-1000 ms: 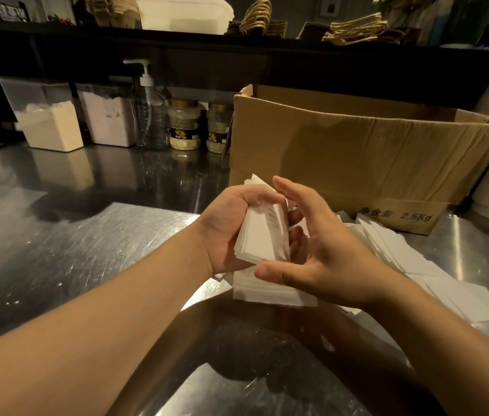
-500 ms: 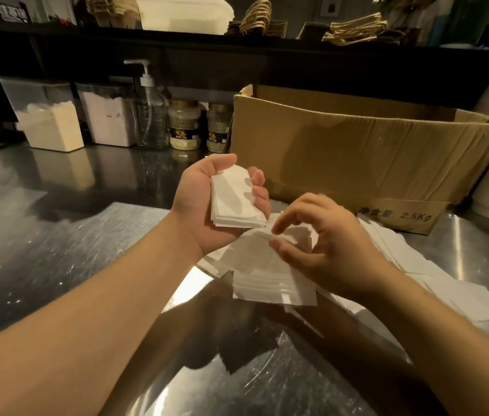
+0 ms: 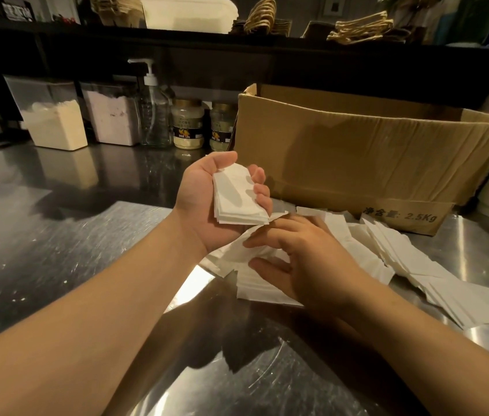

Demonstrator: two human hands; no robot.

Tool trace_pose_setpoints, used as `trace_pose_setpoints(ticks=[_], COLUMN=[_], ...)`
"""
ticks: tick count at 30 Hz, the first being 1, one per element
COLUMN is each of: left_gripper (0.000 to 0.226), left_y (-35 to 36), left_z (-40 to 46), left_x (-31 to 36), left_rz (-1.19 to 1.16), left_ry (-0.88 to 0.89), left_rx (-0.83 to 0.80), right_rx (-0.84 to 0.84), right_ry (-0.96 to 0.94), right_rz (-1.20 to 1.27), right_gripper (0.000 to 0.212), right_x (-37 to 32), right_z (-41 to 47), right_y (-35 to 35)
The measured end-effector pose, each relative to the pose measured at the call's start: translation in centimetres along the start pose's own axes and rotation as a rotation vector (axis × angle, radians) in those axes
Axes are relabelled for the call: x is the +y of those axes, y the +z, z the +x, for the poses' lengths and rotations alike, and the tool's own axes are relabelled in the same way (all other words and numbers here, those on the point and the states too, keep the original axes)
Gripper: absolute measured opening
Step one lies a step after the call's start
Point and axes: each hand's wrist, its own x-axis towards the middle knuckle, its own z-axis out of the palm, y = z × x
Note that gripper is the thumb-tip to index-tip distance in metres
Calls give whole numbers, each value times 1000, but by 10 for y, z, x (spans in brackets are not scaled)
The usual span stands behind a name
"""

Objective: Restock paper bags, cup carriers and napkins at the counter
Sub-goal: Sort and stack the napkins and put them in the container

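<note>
A small stack of white napkins lies in my left hand, palm up, my fingers curled over its right edge. More loose napkins are spread on the steel counter in front of the cardboard box, fanned toward the right. My right hand rests on them, fingertips touching one sheet.

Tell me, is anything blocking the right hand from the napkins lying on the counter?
No, nothing visible is. The right hand already rests on the loose napkins on the counter. The left hand holds its own small stack above them, off to the side.
</note>
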Motion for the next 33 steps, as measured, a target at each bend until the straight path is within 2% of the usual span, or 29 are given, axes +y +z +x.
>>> trace_pose_setpoints(ticks=[3,6,10,14,17,20,23,25,29,31,33], left_gripper=[44,45,47,48,53,54,60,54,61,47,46], left_y=[0,0,0,0,0,1,3,4,4,7,9], left_z=[0,0,1,0,-1,-2,-2,-2,-1,-2,-2], left_x=[0,-2,-2,-1,-1,0,-1,-3,-10,-15,-19], left_rz=[5,21,16,22,56,130,299,417,559,593,615], left_ry=[-14,-16,3,0,-32,-28,-49,-70,-120,-130,-161], left_rx=[4,16,40,47,37,76,113,120,117,75,36], right_rx=[14,72,64,108,152,116,90,131,205,226,243], right_ry=[-6,1,74,52,28,69,88,82,157,216,265], right_rz=[-35,-16,179,317,471,791,1035,1115,1103,1035,994], right_gripper=[30,21,13,13,7,18,13,12,11,18,20], right_x=[0,3,8,11,13,12,11,10,10,10,10], right_z=[0,0,-1,-3,-4,-6,-7,-6,-5,-4,-3], right_y=[2,3,-3,-18,-23,-31,-40,-45,-48,-47,-43])
